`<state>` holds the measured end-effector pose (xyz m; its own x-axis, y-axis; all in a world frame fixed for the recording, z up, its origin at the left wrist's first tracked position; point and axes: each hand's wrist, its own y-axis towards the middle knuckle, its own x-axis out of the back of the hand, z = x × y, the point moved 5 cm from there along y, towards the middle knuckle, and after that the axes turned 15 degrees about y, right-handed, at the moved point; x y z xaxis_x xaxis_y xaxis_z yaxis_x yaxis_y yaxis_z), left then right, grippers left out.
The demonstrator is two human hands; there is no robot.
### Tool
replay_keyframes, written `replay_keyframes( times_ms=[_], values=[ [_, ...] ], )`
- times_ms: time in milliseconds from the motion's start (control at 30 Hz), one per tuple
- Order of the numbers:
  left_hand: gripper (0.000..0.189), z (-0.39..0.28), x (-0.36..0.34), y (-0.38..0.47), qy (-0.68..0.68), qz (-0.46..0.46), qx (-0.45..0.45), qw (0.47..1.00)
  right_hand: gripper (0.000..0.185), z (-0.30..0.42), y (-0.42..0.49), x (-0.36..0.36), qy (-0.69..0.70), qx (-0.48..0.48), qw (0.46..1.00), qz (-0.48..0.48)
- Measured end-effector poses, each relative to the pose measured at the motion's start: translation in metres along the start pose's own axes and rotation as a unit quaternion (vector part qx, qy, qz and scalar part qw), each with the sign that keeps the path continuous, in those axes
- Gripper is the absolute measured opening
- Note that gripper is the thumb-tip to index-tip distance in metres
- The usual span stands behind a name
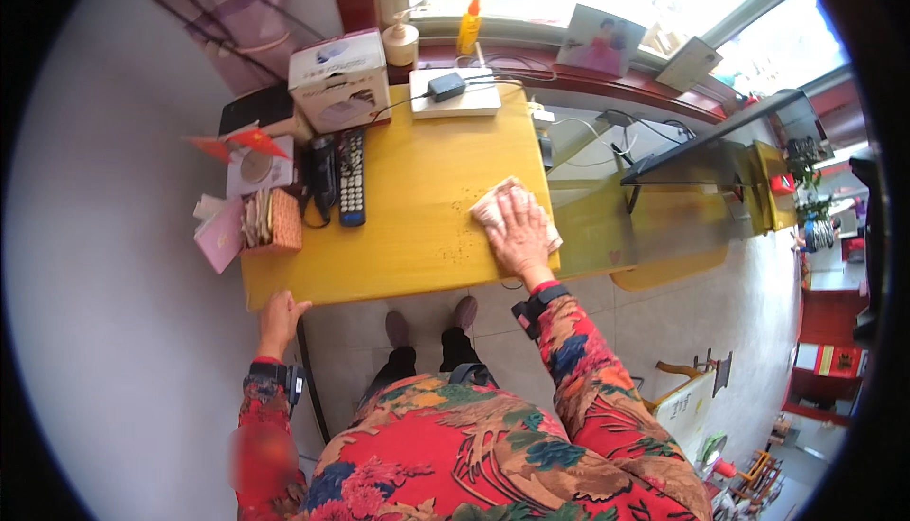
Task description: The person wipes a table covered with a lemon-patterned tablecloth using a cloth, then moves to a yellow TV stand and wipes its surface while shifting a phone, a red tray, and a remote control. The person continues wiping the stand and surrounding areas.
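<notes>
My right hand (519,231) lies with its fingers spread on a folded, pale pinkish cloth (495,209), pressing it to the table top near the right edge. The yellow wooden table (405,258) has dark specks (455,247) scattered just left of the cloth. At the front left corner, my left hand (279,315) is curled at the table's edge with the thumb pointing right; its fingertips are hidden. A black remote control (352,180) with pale buttons lies left of the middle, beside a black corded device (323,178).
A woven box of papers (284,221), a pink booklet (220,236) and a cardboard box (340,80) line the left side. At the back are a white router (455,103) with a black adapter (446,87) and a pump bottle (400,43). A flat screen (711,140) stands on the lower glass-topped surface at right.
</notes>
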<state>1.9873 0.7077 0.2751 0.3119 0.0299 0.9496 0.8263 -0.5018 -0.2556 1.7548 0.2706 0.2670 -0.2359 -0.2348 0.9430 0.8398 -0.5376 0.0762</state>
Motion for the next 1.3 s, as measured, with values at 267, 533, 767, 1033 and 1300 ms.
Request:
replay_keyframes(
  times_ms=[267, 533, 767, 1033, 1300],
  values=[
    [0.044, -0.007, 0.004, 0.002, -0.011, 0.027, 0.005, 1.0, 0.076, 0.01, 0.083, -0.02, 0.012, -0.097, 0.994, -0.043],
    [0.039, -0.009, 0.007, -0.002, 0.005, 0.01, 0.004, 1.0, 0.071, 0.148, 0.005, -0.04, 0.053, 0.196, 0.975, 0.088],
    [0.038, -0.013, 0.012, -0.002, 0.026, 0.01, -0.004, 1.0, 0.069, -0.002, 0.071, -0.006, 0.018, -0.009, 0.997, 0.072],
    [0.039, -0.009, 0.01, -0.003, 0.01, 0.025, -0.004, 1.0, 0.073, 0.015, 0.156, -0.033, -0.021, -0.14, 0.99, 0.012],
    [0.038, -0.014, 0.013, -0.001, -0.007, 0.023, -0.002, 1.0, 0.065, 0.132, 0.147, -0.074, 0.053, 0.067, 0.994, 0.066]
  ],
)
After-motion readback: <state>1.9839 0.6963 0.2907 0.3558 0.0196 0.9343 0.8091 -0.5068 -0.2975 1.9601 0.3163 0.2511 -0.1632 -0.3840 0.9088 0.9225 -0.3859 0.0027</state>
